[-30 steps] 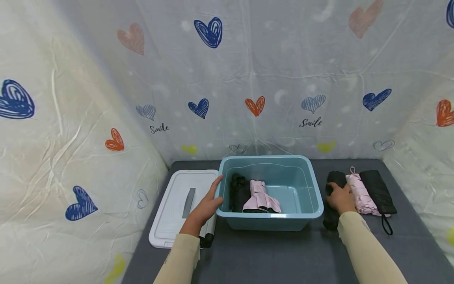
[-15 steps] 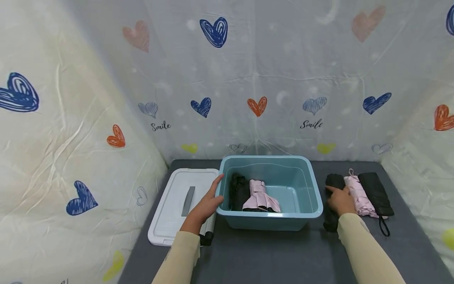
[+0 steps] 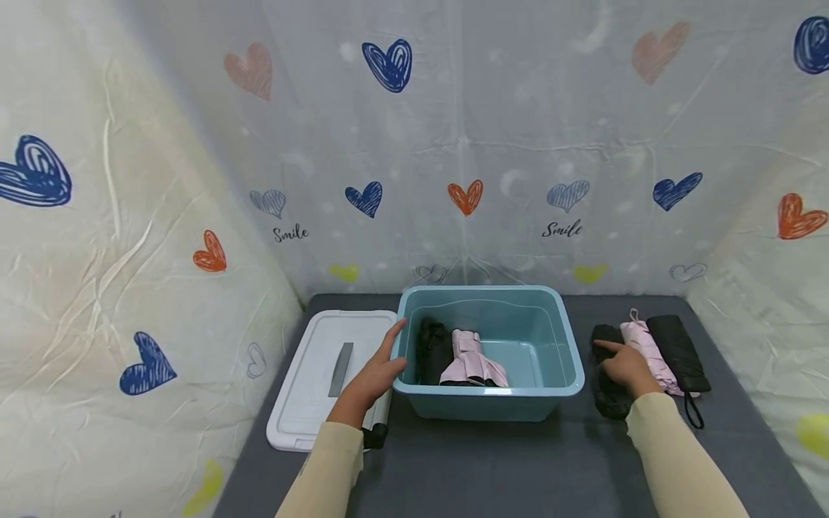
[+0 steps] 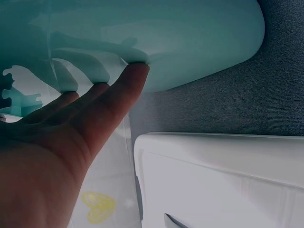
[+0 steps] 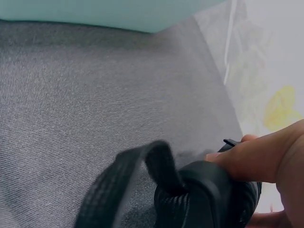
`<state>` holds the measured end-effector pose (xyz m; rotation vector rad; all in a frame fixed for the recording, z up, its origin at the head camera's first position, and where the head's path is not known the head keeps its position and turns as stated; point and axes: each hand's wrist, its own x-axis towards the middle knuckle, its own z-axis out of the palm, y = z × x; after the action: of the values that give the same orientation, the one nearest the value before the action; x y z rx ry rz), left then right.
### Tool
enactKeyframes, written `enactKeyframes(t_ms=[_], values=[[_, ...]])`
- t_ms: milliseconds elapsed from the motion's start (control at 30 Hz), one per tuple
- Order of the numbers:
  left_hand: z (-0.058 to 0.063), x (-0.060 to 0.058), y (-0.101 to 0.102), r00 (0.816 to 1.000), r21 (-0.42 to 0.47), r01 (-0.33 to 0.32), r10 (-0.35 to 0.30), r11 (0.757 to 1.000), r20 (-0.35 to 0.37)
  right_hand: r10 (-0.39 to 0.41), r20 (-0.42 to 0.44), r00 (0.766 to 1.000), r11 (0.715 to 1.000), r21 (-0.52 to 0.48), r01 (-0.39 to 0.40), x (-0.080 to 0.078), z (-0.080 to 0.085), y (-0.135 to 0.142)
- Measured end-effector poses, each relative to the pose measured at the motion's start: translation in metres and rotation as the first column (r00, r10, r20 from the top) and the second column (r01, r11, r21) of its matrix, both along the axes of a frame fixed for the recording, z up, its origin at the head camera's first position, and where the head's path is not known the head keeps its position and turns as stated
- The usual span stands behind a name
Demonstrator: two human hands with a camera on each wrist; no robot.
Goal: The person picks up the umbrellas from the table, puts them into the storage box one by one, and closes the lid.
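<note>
A light blue plastic bin (image 3: 488,404) holds a black folded umbrella (image 3: 432,352) and a pink one (image 3: 471,363), side by side in its left part. My left hand (image 3: 370,380) rests with extended fingers against the bin's left side; the left wrist view shows those fingertips (image 4: 137,69) touching its wall. To the right of the bin, my right hand (image 3: 627,365) grips another black folded umbrella (image 3: 610,401) lying on the table. Its end and strap (image 5: 164,166) show in the right wrist view, the thumb on its side. The palm hides its middle.
A pink folded umbrella (image 3: 650,356) and a black one (image 3: 678,352) with a wrist loop lie just right of my right hand. Left of the bin is a white lid (image 3: 307,381) with a grey handle; a black-ended thing (image 3: 376,436) sits beside it, partly hidden.
My right hand has closed further around the black umbrella, whose near end has shifted slightly right. The left hand stays at the bin. The head view has shifted a little.
</note>
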<state>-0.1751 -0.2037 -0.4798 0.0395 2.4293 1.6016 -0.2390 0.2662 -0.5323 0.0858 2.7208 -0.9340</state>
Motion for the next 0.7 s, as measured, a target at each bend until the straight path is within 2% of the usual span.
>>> enactKeyframes(t_ms=[233, 700], values=[[-0.006, -0.001, -0.002, 1.000, 0.001, -0.001, 0.001, 1.000, 0.003, -0.015, 0.030, 0.999, 0.999, -0.050, 0.017, 0.008, 0.003, 0.001], [-0.005, -0.001, -0.001, 1.000, 0.007, -0.002, 0.002, 1.000, 0.001, -0.013, 0.058, 0.998, 0.990, -0.138, 0.021, 0.015, 0.009, 0.002]])
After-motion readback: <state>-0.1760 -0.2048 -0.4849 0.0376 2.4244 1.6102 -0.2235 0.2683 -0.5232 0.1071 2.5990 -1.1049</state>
